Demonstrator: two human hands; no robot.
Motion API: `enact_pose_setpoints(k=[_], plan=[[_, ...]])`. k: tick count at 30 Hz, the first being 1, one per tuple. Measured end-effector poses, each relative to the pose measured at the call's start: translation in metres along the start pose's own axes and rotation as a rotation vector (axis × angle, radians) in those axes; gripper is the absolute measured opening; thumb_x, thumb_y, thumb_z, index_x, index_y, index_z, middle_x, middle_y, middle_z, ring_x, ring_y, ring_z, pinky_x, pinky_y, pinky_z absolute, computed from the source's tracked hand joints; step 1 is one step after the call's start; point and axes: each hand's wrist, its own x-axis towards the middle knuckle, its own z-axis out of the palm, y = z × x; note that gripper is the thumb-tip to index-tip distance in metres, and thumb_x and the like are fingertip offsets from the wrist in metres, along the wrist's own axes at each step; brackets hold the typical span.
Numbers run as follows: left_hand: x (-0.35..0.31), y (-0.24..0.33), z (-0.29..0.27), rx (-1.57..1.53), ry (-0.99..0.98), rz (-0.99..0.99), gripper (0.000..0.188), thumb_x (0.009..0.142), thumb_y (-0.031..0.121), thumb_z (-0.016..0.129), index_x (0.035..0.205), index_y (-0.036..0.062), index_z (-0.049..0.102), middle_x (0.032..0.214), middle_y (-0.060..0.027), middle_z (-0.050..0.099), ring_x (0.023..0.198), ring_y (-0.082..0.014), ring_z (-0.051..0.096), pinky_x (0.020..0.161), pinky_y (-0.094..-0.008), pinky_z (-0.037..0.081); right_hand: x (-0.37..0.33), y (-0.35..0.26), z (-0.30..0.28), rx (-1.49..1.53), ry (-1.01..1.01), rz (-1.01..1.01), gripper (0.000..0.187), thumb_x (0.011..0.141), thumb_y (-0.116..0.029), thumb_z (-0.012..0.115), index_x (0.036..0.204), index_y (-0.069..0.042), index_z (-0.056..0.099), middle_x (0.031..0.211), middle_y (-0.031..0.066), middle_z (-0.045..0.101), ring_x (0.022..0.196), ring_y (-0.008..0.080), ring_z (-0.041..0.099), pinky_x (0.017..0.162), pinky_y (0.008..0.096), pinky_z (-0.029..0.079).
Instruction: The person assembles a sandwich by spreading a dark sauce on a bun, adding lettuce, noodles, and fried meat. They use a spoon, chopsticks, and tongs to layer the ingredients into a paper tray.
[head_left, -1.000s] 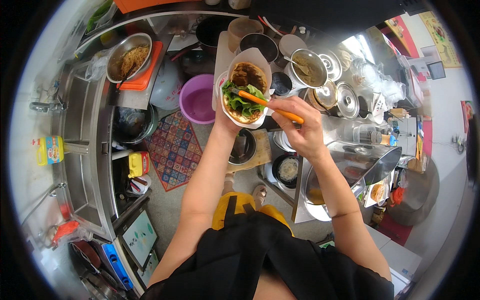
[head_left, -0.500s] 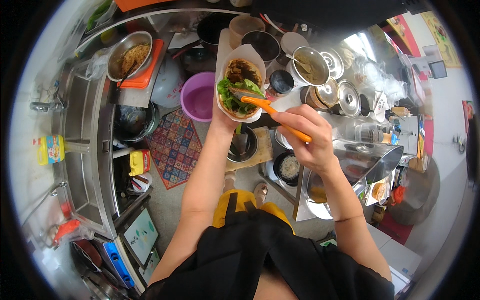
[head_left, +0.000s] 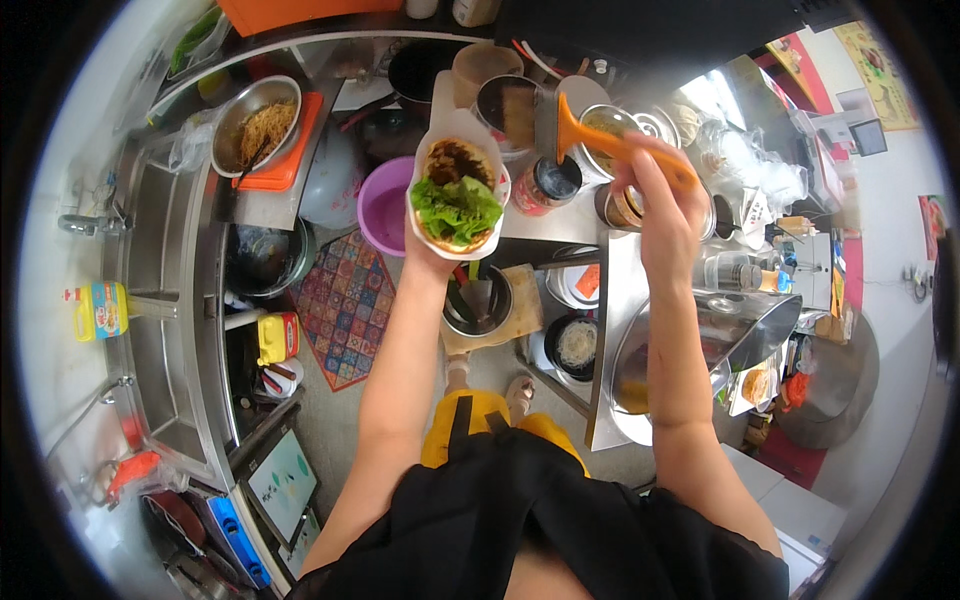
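Above the counter edge: left hand clamped under open flatbread w/ lettuce & brown filling already in. Right hand shut round orange brush, over sauce jar. Wrap not yet folded.

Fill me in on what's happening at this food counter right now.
A person stands at a crowded cooking counter. The left hand holds up a paper-wrapped flatbread topped with lettuce and a dark filling. The right hand grips an orange-handled brush over a dark jar among the pots, apart from the wrap.
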Motion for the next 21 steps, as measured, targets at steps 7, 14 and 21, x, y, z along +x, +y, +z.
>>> enact_pose_setpoints(k=[7, 14, 21], plan=[[0.002, 0.007, -0.009, 0.179, 0.080, 0.062, 0.043, 0.099, 0.035, 0.042, 0.131, 0.0075, 0.050, 0.128, -0.0114, 0.057, 0.113, -0.0273, 0.059, 0.094, -0.0458, 0.052, 0.082, 0.139, 0.027, -0.412, 0.030, -0.037, 0.018, 0.088, -0.012, 0.064, 0.101, -0.002, 0.070, 0.075, 0.0079, 0.069, 0.063, 0.0105, 0.061, 0.060, 0.0261, 0.049], [0.014, 0.009, -0.012, 0.332, 0.080, 0.134, 0.040, 0.100, 0.031, 0.040, 0.129, 0.0047, 0.050, 0.125, -0.0122, 0.058, 0.110, -0.0273, 0.060, 0.091, -0.0444, 0.053, 0.086, 0.143, 0.026, -0.377, 0.060, 0.076, 0.017, 0.090, -0.013, 0.064, 0.102, -0.003, 0.070, 0.076, 0.0083, 0.069, 0.063, 0.0119, 0.062, 0.060, 0.0266, 0.049], [0.028, 0.010, -0.001, -0.170, -0.135, -0.080, 0.044, 0.100, 0.034, 0.039, 0.134, 0.0083, 0.047, 0.132, -0.0132, 0.054, 0.119, -0.0301, 0.055, 0.099, -0.0507, 0.048, 0.045, 0.027, 0.003, 0.065, 0.040, 0.074, 0.023, 0.092, -0.013, 0.062, 0.110, 0.001, 0.066, 0.083, 0.0059, 0.065, 0.071, 0.0107, 0.060, 0.069, 0.0243, 0.051]])
